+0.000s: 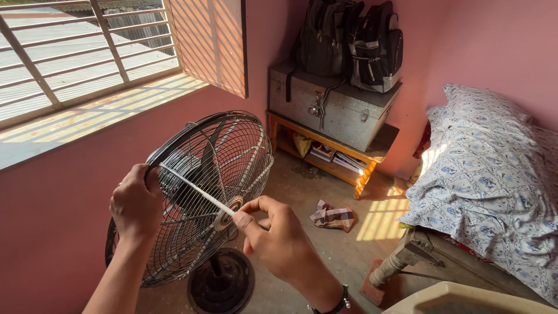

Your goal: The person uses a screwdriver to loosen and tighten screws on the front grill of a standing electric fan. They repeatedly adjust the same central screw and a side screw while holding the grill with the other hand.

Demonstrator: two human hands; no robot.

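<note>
Fan [212, 192] on a round dark base [221, 285], standing on the bare floor [325, 232] close under the pink wall [52, 215], its wire grille [232, 157] tilted to face up and toward the person. The left hand [136, 203] is closed around the outer rim of the grille at its left edge, fingers wrapped over the wire. The right hand [279, 235] sits just in front of the grille's middle, thumb and forefinger pinched together on the near end of a thin pale strip [195, 189]. That strip runs in a straight slant from the pinch, past the round centre cap [225, 216], up to the rim beside the left hand. Whether it is a cord, a tie or a flat band I cannot say from here; it is too slim and too bright in the sun. A dark band [340, 303] circles the right wrist.

Behind the fan a barred window [70, 52] lets sunlight onto the sill [87, 116], with a slatted shutter [212, 40] swung open beside it. In the far corner a grey metal trunk [331, 104] rests on a low wooden bench [331, 157], two dark backpacks [349, 40] on top of it and some papers [337, 158] on the shelf beneath. A checked cloth [332, 215] lies crumpled on the floor well apart from the fan. To the right stands a bed [488, 180] covered in a blue-patterned sheet, one turned wooden leg [389, 267] resting on a brick [372, 288].
</note>
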